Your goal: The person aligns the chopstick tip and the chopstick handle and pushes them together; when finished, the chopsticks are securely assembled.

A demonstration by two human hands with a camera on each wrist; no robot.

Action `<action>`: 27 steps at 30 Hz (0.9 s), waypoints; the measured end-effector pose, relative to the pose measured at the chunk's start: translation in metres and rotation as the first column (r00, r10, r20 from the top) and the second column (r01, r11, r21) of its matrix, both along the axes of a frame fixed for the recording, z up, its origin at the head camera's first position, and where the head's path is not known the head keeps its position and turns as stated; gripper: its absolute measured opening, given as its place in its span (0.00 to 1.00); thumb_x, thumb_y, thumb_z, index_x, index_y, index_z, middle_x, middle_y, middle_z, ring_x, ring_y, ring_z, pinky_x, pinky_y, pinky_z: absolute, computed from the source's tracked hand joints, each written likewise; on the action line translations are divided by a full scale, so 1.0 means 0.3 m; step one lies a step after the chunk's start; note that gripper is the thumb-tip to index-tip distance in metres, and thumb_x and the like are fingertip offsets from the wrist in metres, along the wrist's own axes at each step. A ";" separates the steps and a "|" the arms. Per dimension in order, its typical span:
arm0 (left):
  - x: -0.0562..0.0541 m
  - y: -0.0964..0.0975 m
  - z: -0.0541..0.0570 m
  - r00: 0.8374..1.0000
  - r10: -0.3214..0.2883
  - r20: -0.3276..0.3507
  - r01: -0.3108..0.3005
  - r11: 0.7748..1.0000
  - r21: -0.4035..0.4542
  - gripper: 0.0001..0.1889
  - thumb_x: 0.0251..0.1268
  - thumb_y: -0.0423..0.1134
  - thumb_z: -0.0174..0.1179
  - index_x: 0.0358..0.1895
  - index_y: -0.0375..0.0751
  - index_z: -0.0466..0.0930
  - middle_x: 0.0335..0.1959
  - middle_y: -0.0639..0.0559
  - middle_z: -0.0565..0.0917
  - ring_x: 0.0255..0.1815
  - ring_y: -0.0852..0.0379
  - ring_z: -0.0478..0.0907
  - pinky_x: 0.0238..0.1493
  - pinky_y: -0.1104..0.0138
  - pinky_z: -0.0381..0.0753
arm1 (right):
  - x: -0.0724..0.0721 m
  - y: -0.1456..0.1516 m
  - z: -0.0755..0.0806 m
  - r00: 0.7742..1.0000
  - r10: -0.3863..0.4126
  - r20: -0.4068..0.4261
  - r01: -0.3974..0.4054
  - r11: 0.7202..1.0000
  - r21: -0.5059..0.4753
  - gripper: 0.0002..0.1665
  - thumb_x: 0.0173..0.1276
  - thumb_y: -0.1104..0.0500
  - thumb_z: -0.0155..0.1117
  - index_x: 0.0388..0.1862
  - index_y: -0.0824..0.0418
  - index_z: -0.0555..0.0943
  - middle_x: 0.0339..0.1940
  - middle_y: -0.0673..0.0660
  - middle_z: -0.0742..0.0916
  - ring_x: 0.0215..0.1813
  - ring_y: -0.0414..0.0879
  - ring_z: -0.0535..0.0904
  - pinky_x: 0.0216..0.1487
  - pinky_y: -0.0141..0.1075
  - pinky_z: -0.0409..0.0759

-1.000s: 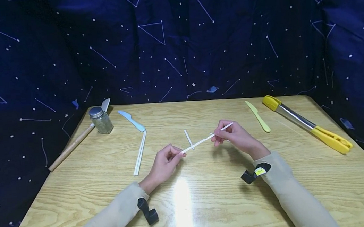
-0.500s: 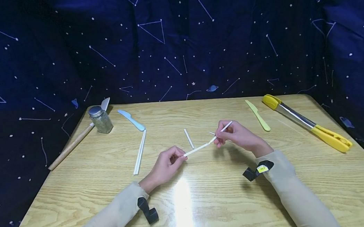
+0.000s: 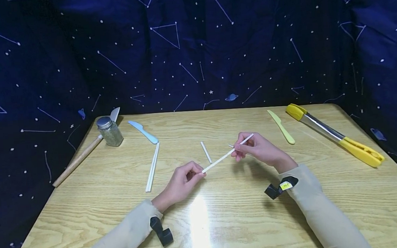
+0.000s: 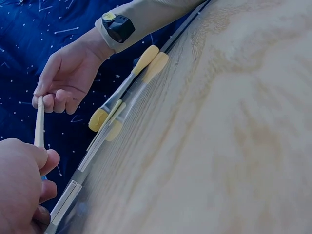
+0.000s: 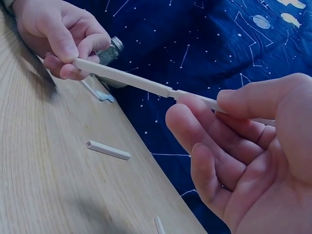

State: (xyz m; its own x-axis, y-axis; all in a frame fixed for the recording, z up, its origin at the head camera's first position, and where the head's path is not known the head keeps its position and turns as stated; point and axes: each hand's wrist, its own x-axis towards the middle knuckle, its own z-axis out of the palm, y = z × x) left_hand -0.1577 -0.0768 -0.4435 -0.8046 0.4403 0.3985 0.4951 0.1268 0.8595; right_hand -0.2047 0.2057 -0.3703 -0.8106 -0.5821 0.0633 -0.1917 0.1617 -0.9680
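Observation:
My left hand (image 3: 185, 180) pinches the end of one half of a white chopstick (image 5: 122, 77) between thumb and fingers. The other half (image 5: 202, 100) is pinched by my right hand (image 3: 259, 150), its far end sticking up past the fingers in the head view. Above the table the two halves meet end to end in nearly one line, with a small step at the joint in the right wrist view. Below them a short white chopstick piece (image 3: 206, 152) lies on the table. Another white piece (image 3: 231, 146) shows partly behind my right fingers.
Two full-length white chopsticks (image 3: 152, 167) lie left, near a blue knife (image 3: 143, 132). Further left, a glass jar with a metal lid (image 3: 110, 131) stands by a wooden-handled utensil (image 3: 79, 160). A green knife (image 3: 281, 127) and yellow tongs (image 3: 335, 135) lie right.
The two halves were nearly straight, bent apart at the joint half a second ago, and are lined up again now. My left hand has shifted slightly toward me.

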 end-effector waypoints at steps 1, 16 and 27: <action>0.000 0.001 0.001 1.000 -0.006 0.004 0.006 1.000 0.002 0.03 0.65 0.28 0.59 0.32 0.35 0.77 0.36 0.43 0.84 0.31 0.65 0.74 0.28 0.77 0.69 | 0.000 0.000 0.000 1.000 -0.001 0.002 0.001 1.000 -0.002 0.10 0.74 0.64 0.53 0.35 0.71 0.74 0.32 0.58 0.88 0.31 0.41 0.84 0.39 0.37 0.81; -0.004 -0.005 -0.002 0.999 -0.012 0.045 0.011 1.000 0.010 0.02 0.66 0.28 0.57 0.34 0.35 0.78 0.39 0.41 0.84 0.32 0.57 0.77 0.29 0.76 0.72 | 0.000 -0.022 -0.025 0.998 -0.046 0.030 0.046 0.999 -0.010 0.09 0.74 0.64 0.53 0.32 0.66 0.74 0.28 0.58 0.88 0.30 0.42 0.82 0.37 0.34 0.79; 0.001 -0.002 0.007 0.945 -0.276 0.177 0.252 0.957 0.144 0.08 0.65 0.25 0.56 0.45 0.26 0.73 0.37 0.28 0.83 0.36 0.52 0.83 0.34 0.71 0.80 | 0.006 -0.060 -0.048 0.997 -0.047 0.065 0.049 0.999 -0.023 0.08 0.76 0.61 0.49 0.36 0.63 0.72 0.26 0.53 0.83 0.26 0.39 0.77 0.33 0.31 0.74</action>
State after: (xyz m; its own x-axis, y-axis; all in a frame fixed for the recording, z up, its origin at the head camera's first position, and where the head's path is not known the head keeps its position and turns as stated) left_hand -0.1574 -0.0772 -0.4415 -0.7323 0.6068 0.3092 0.3203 -0.0938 0.9427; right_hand -0.2029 0.1878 -0.3847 -0.8403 -0.5415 0.0239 -0.1219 0.1457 -0.9818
